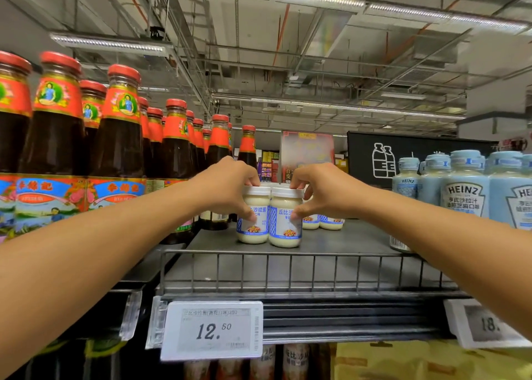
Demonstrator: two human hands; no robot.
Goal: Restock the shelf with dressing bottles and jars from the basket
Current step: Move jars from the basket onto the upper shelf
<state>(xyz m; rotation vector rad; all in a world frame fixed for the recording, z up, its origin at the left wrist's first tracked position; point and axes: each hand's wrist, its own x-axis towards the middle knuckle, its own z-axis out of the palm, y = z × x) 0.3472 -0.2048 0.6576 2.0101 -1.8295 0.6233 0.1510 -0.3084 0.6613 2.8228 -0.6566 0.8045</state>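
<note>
Starting nearest: price tag [211, 330] reading 12.50 is clipped to the shelf's front edge, and a second price tag [486, 323] at far right is partly cut off by the right forearm. Blurred bottles [293, 359] and yellow packaging [403, 359] sit on the level below. A low wire fence [288, 270] runs along the front of the grey shelf [359, 238]. Behind the fence, two white-lidded salad dressing jars stand upright mid-shelf, side by side and touching; can't tell if they are fully set down. Left hand [227, 187] grips the left jar [253, 231], fingers curled over the lid, thumb on the label. Right hand [322, 189] grips the right jar [285, 233] the same way. Just behind and right are more matching jars [331, 222]. Pale blue Heinz bottles [463, 189] fill the shelf's right side, and dark red-capped sauce bottles [118, 138] are packed at left. Far back hangs a black sign [403, 158] with a bottle icon.
</note>
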